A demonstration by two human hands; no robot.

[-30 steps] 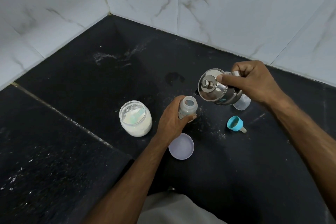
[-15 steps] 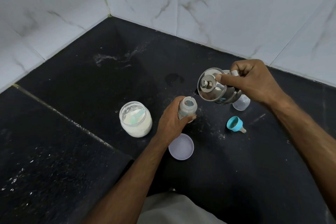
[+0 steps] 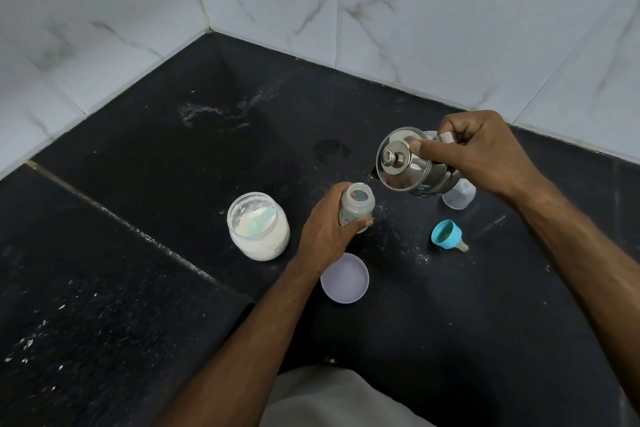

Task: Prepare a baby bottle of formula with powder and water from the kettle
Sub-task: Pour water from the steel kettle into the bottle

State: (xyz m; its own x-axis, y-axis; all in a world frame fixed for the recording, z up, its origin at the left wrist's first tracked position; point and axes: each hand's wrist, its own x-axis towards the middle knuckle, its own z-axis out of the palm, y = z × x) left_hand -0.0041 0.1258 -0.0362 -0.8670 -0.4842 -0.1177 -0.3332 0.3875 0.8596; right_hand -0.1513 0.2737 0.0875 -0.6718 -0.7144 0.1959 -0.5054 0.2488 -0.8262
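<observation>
My left hand grips the clear baby bottle, which stands upright and uncapped on the black counter. My right hand holds the small steel kettle by its handle, tilted left, thumb on the lid. A thin stream of water runs from the spout into the bottle's mouth. The open jar of white powder stands left of the bottle, with a pale scoop inside.
The blue teat ring with its teat lies right of the bottle. A clear bottle cap sits behind the kettle. A lilac jar lid lies near my left wrist. Powder specks dot the counter. Marble walls close the back corner.
The kettle has stayed tilted over the bottle, shifting only slightly. Both hands keep their holds.
</observation>
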